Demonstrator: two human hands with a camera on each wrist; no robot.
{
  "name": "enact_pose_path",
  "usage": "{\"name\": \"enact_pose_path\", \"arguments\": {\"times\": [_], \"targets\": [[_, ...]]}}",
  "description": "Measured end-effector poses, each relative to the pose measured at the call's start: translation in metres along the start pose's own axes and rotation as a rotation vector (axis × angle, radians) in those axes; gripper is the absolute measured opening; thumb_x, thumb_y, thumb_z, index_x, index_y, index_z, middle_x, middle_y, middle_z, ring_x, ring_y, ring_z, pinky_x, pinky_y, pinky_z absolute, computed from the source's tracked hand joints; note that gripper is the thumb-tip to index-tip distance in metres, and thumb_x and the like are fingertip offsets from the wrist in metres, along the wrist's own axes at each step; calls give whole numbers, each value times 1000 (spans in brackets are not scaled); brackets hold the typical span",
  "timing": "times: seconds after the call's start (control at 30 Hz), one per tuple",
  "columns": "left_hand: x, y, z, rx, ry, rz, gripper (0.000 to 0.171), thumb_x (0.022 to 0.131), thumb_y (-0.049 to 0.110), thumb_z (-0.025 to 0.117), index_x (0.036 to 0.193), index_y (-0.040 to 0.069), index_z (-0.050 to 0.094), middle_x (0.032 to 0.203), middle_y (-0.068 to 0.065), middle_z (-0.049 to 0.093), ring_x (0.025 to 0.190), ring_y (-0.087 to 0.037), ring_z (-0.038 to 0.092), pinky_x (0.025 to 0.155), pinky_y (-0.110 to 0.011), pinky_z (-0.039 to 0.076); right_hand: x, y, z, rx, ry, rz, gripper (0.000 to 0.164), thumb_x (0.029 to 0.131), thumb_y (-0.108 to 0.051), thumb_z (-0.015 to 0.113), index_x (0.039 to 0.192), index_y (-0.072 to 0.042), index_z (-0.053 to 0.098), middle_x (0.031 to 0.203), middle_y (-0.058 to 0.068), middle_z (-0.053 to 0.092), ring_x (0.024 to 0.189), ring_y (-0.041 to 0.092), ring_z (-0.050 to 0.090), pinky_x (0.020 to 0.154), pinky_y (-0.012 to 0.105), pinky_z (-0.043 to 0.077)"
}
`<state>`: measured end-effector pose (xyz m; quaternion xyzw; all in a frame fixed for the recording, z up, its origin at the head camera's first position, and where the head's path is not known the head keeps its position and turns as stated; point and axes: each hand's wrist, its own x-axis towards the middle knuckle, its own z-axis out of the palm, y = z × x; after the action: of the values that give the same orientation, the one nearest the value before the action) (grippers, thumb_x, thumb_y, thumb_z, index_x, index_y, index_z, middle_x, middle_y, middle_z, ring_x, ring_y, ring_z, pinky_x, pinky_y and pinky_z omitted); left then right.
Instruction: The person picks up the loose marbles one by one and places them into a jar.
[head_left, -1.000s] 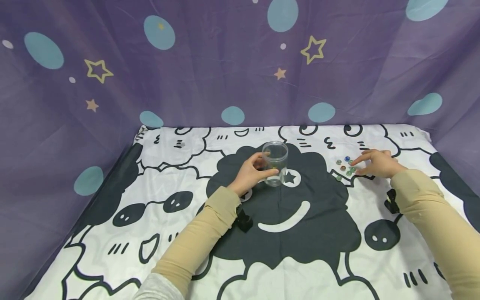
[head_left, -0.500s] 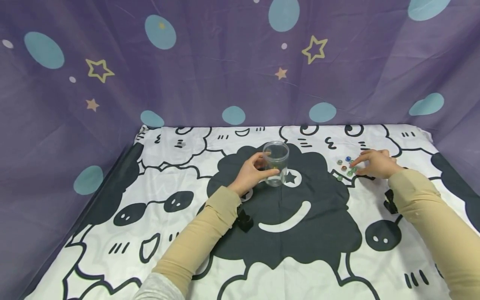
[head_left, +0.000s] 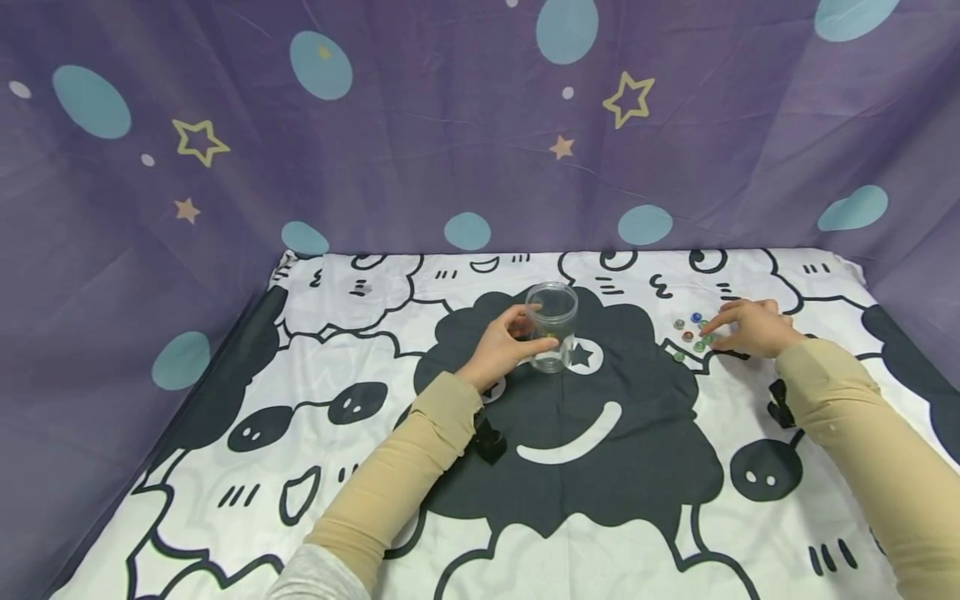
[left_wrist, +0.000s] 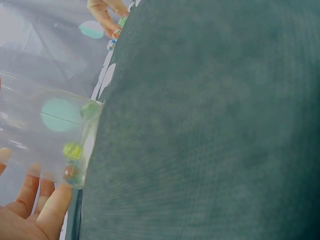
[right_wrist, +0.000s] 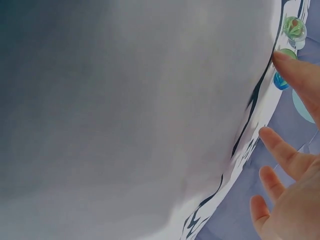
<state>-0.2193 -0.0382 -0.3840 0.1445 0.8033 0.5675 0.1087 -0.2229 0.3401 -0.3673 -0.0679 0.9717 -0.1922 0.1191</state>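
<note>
My left hand (head_left: pixel 506 346) grips a clear plastic cup (head_left: pixel 552 312) upright on the dark patch of the cloth, its thumb and fingers round the side. In the left wrist view, a yellow marble (left_wrist: pixel 73 150), a green marble (left_wrist: pixel 90 110) and an orange-brown marble (left_wrist: pixel 71 172) lie at the cup's bottom. Over to the right, my right hand (head_left: pixel 757 327) reaches with thumb and forefinger apart at a cluster of glass marbles. A blue marble (head_left: pixel 697 317), a reddish marble (head_left: pixel 687 337) and several greenish ones lie there. One digit overlaps a green marble (right_wrist: pixel 288 52) in the right wrist view.
A white cloth (head_left: pixel 600 550) with black cartoon drawings covers the table. Purple curtains (head_left: pixel 420 150) with stars and dots hang behind and at both sides. A lone green marble (head_left: pixel 678 357) lies at the cluster's near left edge.
My right hand has shifted very slightly and its thumb and forefinger have drawn a little closer at the marbles. The left hand and cup stay in place.
</note>
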Motion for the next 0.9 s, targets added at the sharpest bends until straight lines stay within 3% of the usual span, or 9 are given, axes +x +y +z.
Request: {"name": "enact_pose_path", "arguments": {"times": [0.23, 0.5, 0.9], "targets": [[1, 1, -1, -10, -22, -20, 63, 84, 19, 73, 140, 16, 44, 133, -15, 50, 128, -31, 46, 103, -43, 46, 0, 0, 1, 2, 1, 1, 29, 82, -14, 70, 108, -2, 70, 134, 36, 34, 114, 64, 20, 81, 76, 25], [-1, 1, 0, 1, 3, -4, 59, 83, 25, 75, 136, 25, 48, 129, -8, 53, 124, -24, 49, 102, -40, 47, 0, 2, 0, -9, 8, 7, 29, 82, -15, 71, 108, -2, 70, 135, 36, 34, 113, 63, 20, 81, 74, 26], [-1, -1, 1, -7, 12, 7, 58, 83, 25, 75, 135, 23, 49, 125, -6, 55, 122, -23, 51, 99, -38, 49, -2, 4, 0, -1, 24, -17, 28, 82, -15, 71, 106, -1, 70, 136, 37, 32, 114, 63, 19, 81, 75, 23]]}}
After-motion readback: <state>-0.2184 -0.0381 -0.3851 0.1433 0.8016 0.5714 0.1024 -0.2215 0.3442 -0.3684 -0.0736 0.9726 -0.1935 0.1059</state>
